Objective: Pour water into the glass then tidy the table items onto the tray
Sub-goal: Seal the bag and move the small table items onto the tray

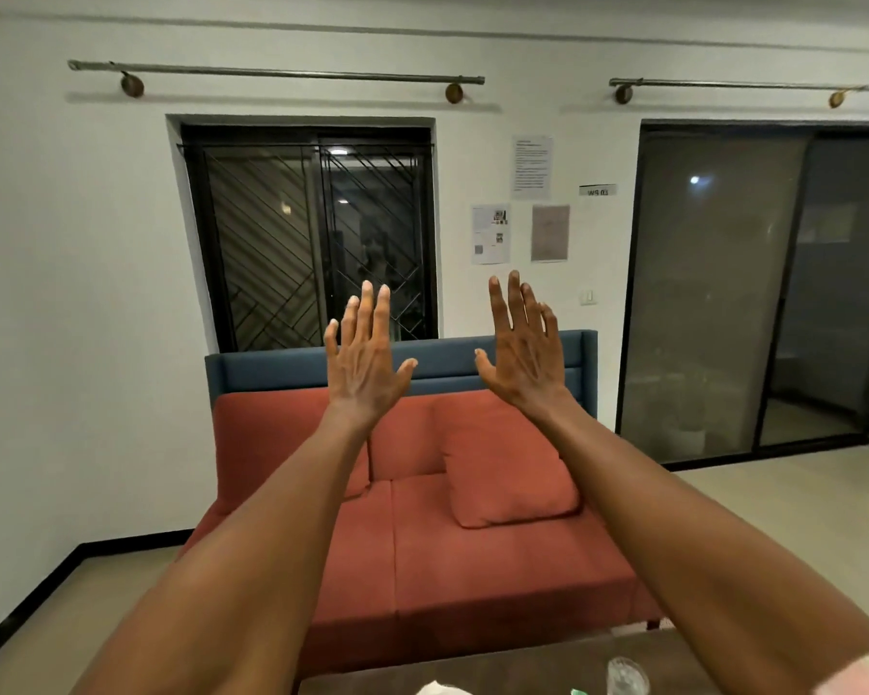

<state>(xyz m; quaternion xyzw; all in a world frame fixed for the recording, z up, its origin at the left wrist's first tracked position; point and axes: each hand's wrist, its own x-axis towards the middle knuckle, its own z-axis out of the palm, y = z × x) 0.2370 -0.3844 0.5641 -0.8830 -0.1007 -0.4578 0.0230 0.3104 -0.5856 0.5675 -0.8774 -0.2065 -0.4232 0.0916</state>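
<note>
Both arms are stretched out in front of me at chest height. My left hand (pixel 365 361) is raised with its fingers spread and straight, its back toward me, holding nothing. My right hand (pixel 525 353) is held the same way a short gap to its right, also empty. At the very bottom edge the rim of a clear glass (pixel 627 675) shows on a dark wooden table (pixel 523 669). A bit of white crumpled material (pixel 440 688) and a small green object (pixel 579 691) peek in beside it. No tray or water container is in view.
A red sofa (pixel 422 544) with a blue back and a red cushion (pixel 510 481) stands behind the table against a white wall. A barred window (pixel 312 238) is above it; a sliding glass door (pixel 753 293) is at right. Bare floor lies on both sides.
</note>
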